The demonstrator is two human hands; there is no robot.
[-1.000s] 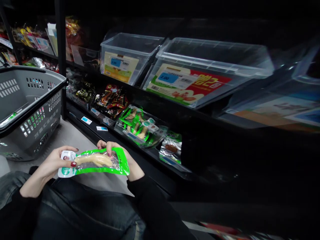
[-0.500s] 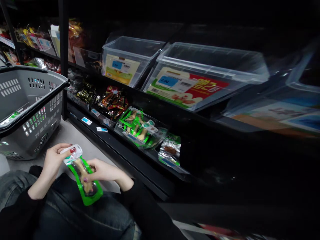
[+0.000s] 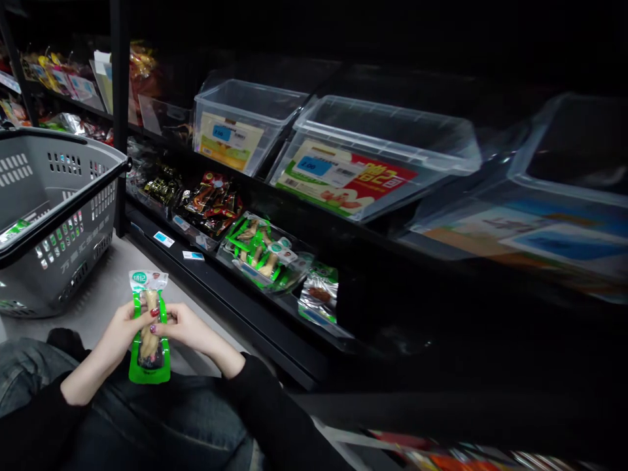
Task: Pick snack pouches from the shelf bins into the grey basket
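A clear vacuum pack of chicken feet (image 3: 150, 356), green-edged with a white top, stands nearly upright over my lap. My left hand (image 3: 121, 330) grips its left edge, the thumb with red nail lying across the front. On the opposite edge my right hand (image 3: 189, 329) is closed, its thumb tip beside the left thumb. Fingers behind the pack are hidden. Similar green packs (image 3: 258, 248) lie in a clear tray on the low shelf ahead, next to a silver pack (image 3: 320, 292) with brown food in its window.
A grey shopping basket (image 3: 93, 219) with a few packs in it stands on the floor at left. Clear plastic bins (image 3: 250, 98) with price labels line the shelf above. Dark and red packets (image 3: 210, 203) fill the low trays. A black post (image 3: 119, 118) rises beside the basket.
My left hand has slid from the pack's top corner down to its left edge. The pack has turned from slanted to nearly upright, facing me. The view has shifted slightly right.
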